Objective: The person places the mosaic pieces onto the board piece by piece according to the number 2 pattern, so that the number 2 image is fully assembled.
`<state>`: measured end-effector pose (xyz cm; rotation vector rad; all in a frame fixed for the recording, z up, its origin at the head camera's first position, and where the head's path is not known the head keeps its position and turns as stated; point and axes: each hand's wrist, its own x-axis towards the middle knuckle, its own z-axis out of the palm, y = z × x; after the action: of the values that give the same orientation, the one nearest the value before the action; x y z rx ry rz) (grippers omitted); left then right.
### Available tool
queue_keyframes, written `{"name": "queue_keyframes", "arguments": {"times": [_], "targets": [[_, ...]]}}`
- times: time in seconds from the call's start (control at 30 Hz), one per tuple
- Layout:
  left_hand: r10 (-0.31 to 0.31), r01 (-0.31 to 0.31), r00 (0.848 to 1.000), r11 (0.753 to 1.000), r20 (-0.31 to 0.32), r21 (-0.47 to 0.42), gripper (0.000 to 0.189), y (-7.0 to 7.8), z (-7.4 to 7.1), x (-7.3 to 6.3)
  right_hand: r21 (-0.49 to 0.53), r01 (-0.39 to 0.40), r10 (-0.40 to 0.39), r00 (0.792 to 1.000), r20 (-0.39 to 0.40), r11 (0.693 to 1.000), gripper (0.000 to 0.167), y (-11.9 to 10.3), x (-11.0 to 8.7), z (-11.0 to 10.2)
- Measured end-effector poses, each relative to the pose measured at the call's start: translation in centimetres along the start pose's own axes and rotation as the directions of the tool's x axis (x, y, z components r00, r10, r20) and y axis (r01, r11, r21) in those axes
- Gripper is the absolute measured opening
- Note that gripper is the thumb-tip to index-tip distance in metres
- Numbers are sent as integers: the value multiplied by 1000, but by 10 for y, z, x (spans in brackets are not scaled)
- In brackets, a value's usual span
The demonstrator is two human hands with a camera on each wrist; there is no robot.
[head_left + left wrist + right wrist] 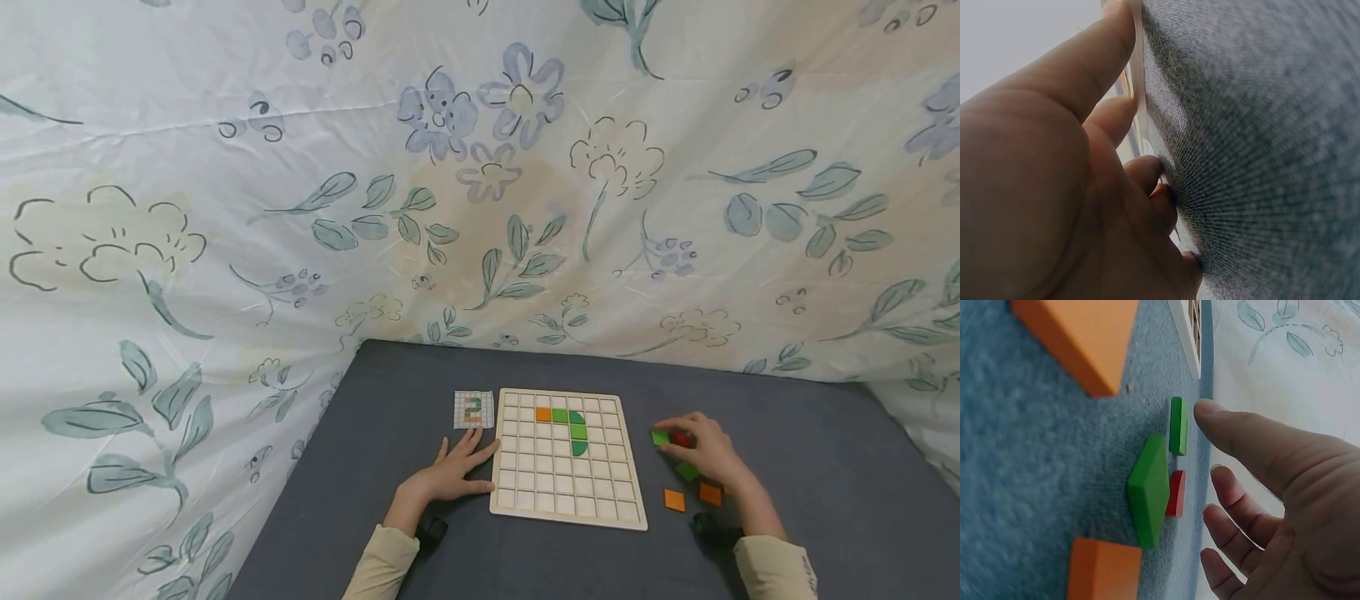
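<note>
A light wooden grid board [525, 481] lies on the dark cloth, with one orange tile [543, 414] and several green tiles set in its upper cells. My left hand [450, 477] is spread flat at the board's left edge, thumb and index finger touching it. To the right of the board, my right hand [708, 450] hovers over loose tiles. Its thumb and fingers stand apart just above a green tile [1179, 427], holding nothing. Beside that lie a red tile [1175, 494] and another green tile [1149, 494].
A small printed card [473, 410] showing a coloured figure 2 lies left of the board, by my left fingertips. Orange tiles [674, 500] lie nearer me on the right. A floral curtain [487, 183] hangs behind the table.
</note>
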<state>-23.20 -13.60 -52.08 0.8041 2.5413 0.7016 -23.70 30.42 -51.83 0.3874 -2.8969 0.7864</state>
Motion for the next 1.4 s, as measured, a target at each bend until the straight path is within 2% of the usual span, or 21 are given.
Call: {"name": "queue_keyframes", "arguments": {"times": [0.3, 0.57, 0.93, 1.4], "targets": [[-4, 4, 1000, 1000, -2, -9, 70, 1, 0, 0, -16, -63, 63, 998, 29, 998, 34, 4, 0, -3], [-5, 5, 1000, 1000, -7, -9, 70, 1, 1, 0, -45, -85, 87, 995, 41, 995, 32, 9, 0, 0], [0, 0, 1000, 1000, -6, -19, 70, 1, 0, 0, -60, -99, 101, 994, 38, 993, 26, 9, 2, 1], [5, -5, 1000, 1000, -5, -28, 70, 2, -1, 0, -57, -84, 85, 996, 19, 995, 27, 3, 4, 2]]}}
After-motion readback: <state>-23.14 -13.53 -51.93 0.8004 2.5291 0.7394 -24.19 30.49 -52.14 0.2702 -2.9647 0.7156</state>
